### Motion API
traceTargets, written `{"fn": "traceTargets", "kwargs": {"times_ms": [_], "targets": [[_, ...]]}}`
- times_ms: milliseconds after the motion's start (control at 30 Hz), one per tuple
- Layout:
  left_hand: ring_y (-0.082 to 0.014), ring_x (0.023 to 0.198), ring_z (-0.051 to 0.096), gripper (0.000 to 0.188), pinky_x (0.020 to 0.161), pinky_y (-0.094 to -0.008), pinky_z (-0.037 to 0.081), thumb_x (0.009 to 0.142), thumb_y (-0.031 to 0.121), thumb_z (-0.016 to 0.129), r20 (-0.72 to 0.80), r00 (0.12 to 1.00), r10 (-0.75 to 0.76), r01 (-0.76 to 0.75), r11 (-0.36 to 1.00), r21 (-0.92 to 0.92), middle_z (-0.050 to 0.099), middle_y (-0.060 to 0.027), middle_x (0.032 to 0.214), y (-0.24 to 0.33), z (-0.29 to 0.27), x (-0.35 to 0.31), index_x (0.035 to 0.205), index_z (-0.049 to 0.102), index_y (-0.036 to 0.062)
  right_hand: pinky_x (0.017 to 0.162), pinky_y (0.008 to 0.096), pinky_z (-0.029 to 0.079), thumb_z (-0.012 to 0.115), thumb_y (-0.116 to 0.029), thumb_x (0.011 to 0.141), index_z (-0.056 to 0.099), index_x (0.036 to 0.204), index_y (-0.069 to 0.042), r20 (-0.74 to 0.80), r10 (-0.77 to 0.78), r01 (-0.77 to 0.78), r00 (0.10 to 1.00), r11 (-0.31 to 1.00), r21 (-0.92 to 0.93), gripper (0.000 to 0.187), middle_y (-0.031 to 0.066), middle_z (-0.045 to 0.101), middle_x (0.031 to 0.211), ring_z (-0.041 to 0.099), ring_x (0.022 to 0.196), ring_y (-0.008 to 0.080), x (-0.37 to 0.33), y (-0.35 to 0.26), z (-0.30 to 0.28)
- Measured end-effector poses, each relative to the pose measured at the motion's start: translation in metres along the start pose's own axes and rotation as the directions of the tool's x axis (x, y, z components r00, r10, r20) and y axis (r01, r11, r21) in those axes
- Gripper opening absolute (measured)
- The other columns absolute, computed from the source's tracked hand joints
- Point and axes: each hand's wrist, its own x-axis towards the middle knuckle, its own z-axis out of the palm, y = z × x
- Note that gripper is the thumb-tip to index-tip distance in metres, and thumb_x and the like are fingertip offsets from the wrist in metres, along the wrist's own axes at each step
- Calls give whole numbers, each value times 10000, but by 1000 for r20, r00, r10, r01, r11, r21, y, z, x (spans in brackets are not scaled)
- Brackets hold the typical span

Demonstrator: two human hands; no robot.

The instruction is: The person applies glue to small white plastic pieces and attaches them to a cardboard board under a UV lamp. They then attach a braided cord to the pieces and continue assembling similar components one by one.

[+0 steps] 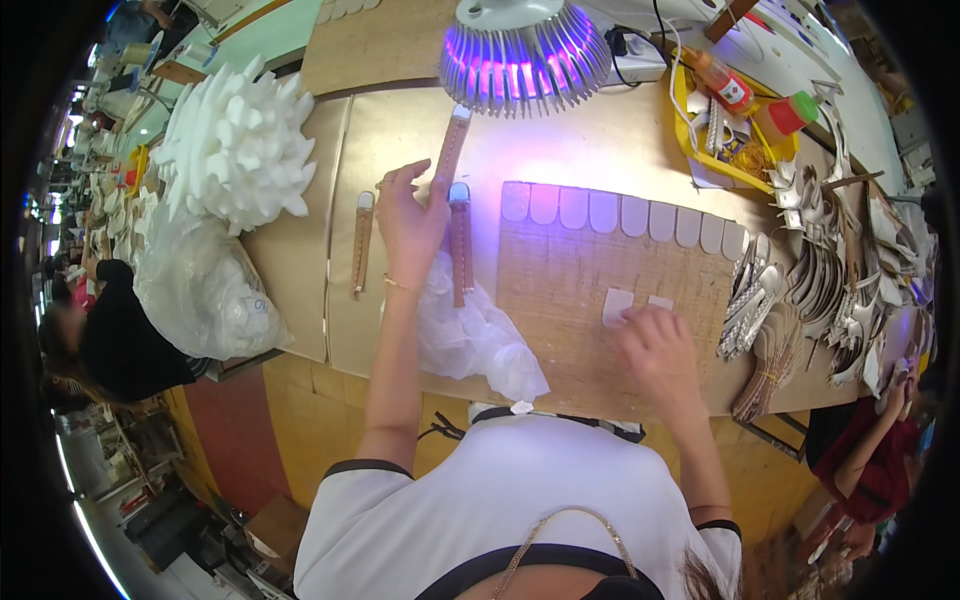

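My left hand (412, 212) is closed round the lower end of a brown stitched strap (451, 150) with a pale rounded tip, angled toward the lamp. Another such strap (461, 240) lies just right of that hand, and a third strap (362, 245) to its left. Over a brown board (570, 260), my right hand (657, 350) bends its fingers down, the tips pinching the edge of a small white piece (617, 303). A second white piece (660, 302) shows beside its fingertips. Along the board's far edge sits a row of pale round-ended tabs (603, 212).
A finned lamp (525, 60) glows purple above the table. White foam (235, 145) and a plastic bag (200, 290) stand left; crumpled clear plastic (475, 335) lies between my arms. At right are a yellow basket (690, 125) with bottles and piles of straps (815, 250). Other people work at both sides.
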Motion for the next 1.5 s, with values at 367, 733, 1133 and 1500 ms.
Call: {"fn": "traceTargets", "kwargs": {"times_ms": [367, 733, 1133, 1500], "targets": [[-317, 907, 617, 358, 787, -416, 499, 784, 328, 738, 52, 964, 260, -260, 891, 373, 644, -171, 954, 0, 46, 59, 960, 688, 20, 921, 450, 517, 543, -113, 844, 593, 1186, 12, 198, -371, 416, 907, 860, -296, 368, 270, 678, 1033, 675, 1004, 358, 8, 10, 33], [-273, 732, 687, 269, 660, -378, 544, 929, 233, 559, 42, 998, 37, -34, 997, -64, 685, -167, 897, 8, 26, 77, 958, 681, -5, 863, 428, 548, 560, -100, 838, 587, 1157, -34, 66, -468, 472, 881, 866, -165, 326, 200, 697, 942, 692, 935, 339, 4, 29, 38], [-168, 806, 701, 327, 684, -287, 570, 1014, 224, 502, 653, 757, 27, 581, 431, -691, 705, -132, 983, 83, -37, 0, 1219, 575, -21, 707, 252, 489, 508, -91, 966, 519, 1246, -53, 152, 708, -95, 689, -121, 988, 283, 14, 569, 1017, 570, 855, 96, 25, 52, 5], [-182, 953, 677, 328, 869, -299, 548, 942, 45, 602, 707, 696, 122, 599, 444, -666, 685, -163, 1080, 129, -19, -31, 1238, 532, -78, 520, 198, 475, 523, -93, 978, 521, 1274, -7, 230, 692, -165, 684, -160, 973, 308, 59, 583, 1043, 595, 629, 93, 25, 49, -16]]}}
